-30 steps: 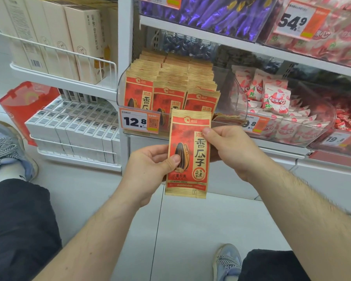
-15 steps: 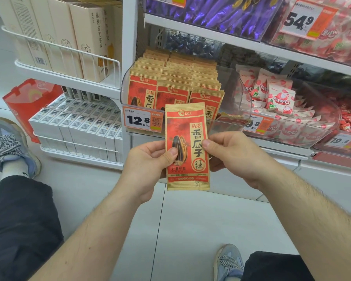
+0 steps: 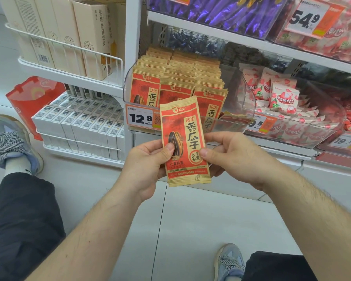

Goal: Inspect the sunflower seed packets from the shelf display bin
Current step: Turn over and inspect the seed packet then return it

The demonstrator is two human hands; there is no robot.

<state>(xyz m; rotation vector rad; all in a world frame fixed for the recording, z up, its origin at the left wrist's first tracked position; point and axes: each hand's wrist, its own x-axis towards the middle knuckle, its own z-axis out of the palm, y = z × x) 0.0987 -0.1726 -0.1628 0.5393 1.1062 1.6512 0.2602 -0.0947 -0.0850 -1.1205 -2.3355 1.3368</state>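
A red and gold sunflower seed packet [image 3: 183, 138] stands upright in front of me, its printed face toward the camera. My left hand [image 3: 148, 165] pinches its left edge with the thumb on the front. My right hand [image 3: 231, 157] pinches its right edge the same way. Behind it, the clear display bin [image 3: 245, 92] on the shelf holds three rows of the same packets [image 3: 178, 78], standing upright. A price tag reading 12.8 [image 3: 142, 118] is fixed to the bin's front.
To the right is a second clear bin of pink and white snack packs [image 3: 282, 98]. Purple packets [image 3: 221, 13] fill the shelf above. Left of the post, wire shelves hold cream boxes [image 3: 69, 33] and white boxes [image 3: 79, 122]. A red bag [image 3: 28, 98] sits on the floor.
The packet has risen a little and tilted slightly, top to the left. My right hand slid from the packet's upper right edge down to its lower right edge.
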